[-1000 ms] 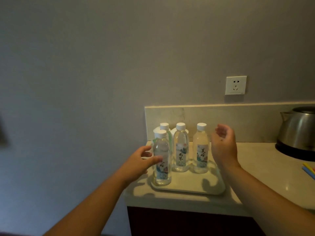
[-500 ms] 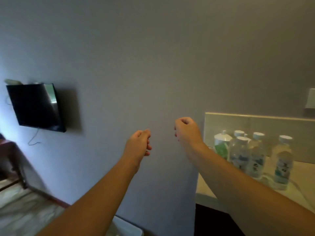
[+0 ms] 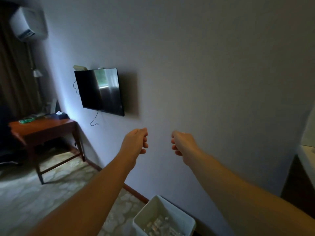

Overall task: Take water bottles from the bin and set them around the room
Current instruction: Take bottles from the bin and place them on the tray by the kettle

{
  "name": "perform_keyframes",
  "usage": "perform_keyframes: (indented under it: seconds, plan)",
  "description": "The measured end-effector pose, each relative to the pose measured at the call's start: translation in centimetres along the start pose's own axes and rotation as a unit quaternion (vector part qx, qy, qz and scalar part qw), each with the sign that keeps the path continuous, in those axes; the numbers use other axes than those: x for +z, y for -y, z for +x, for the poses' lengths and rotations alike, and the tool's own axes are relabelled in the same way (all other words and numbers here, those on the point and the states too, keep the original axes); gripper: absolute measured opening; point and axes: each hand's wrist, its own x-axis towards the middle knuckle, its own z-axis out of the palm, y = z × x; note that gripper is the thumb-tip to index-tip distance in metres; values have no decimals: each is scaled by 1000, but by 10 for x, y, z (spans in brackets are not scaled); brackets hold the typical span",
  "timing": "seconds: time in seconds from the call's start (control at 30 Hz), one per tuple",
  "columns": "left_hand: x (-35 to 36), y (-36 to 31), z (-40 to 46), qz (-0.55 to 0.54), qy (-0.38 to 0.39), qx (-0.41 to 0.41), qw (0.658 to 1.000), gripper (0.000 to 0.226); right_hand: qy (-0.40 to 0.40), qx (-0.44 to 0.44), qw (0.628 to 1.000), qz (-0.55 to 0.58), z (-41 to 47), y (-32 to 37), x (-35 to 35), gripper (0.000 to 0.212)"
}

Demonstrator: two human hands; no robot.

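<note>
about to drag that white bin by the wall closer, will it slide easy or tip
The white bin looks like thin plastic with only a few bottles in the bottom, so it is probably light and should slide. Its tall open shape suggests a push near the rim could tip it. The patterned floor looks smooth, so little drag is likely.

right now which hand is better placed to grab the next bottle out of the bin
Probably the right hand. The white bin sits on the floor against the wall, below and slightly right of it. The left hand hangs farther to the left. Both hold nothing, fingers loosely curled.
</note>
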Motion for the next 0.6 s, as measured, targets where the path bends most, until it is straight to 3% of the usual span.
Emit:
perform_keyframes:
  seconds: [0.3, 0.6]
  plan:
    - [-7, 67, 119, 10, -1, -42, 999, 26, 17, 22, 999, -21, 118, -32, 85, 13]
    - [17, 137, 272, 25, 10, -106, 994, 27, 14, 54, 998, -18, 282, -56, 126, 17]
